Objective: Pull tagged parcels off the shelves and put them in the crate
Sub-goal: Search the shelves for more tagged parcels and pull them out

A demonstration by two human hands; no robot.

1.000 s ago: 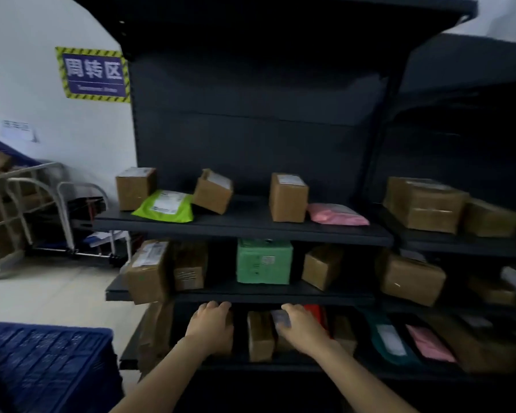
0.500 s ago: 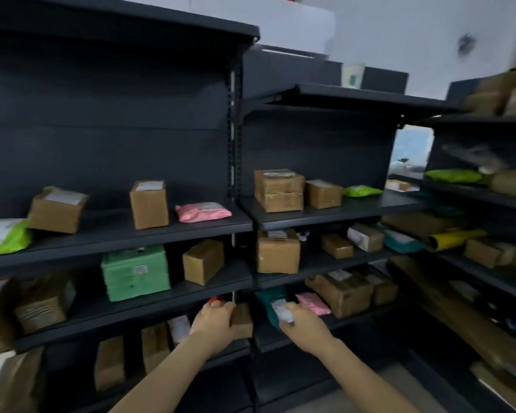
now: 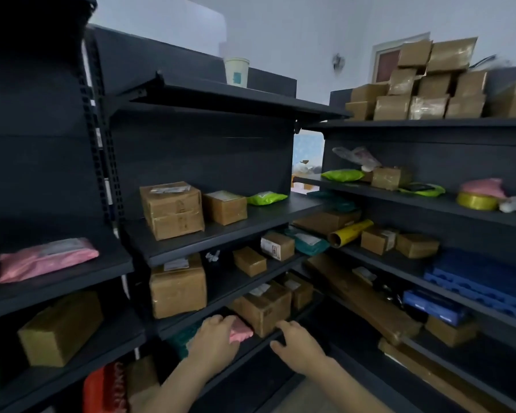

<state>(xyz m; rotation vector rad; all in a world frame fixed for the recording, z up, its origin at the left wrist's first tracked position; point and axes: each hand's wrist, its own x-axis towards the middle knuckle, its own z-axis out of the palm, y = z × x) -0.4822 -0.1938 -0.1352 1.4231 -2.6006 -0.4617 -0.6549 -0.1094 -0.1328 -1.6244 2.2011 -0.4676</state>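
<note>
On a low shelf (image 3: pixel 280 333) of the middle bay lies a pink soft parcel (image 3: pixel 242 331). My left hand (image 3: pixel 215 342) is laid over it, fingers curled across its top. My right hand (image 3: pixel 295 345) hovers at the shelf's front edge with fingers apart and nothing in it. It is just in front of a brown box with a white label (image 3: pixel 264 308). A teal parcel (image 3: pixel 181 338) lies partly hidden left of my left hand. No crate is in view.
Dark metal shelving wraps around a corner, with several cardboard boxes and green and pink pouches on it. At the lower right long flat cartons (image 3: pixel 364 299) lean against the shelves, near blue plastic trays (image 3: pixel 471 281). A yellow tube (image 3: pixel 350 232) and a paper cup (image 3: pixel 236 71) are higher up.
The view has swung right, from the left bay to the corner bays. Both hands moved to the low middle shelf. My left hand now covers the pink parcel, and my right hand is empty.
</note>
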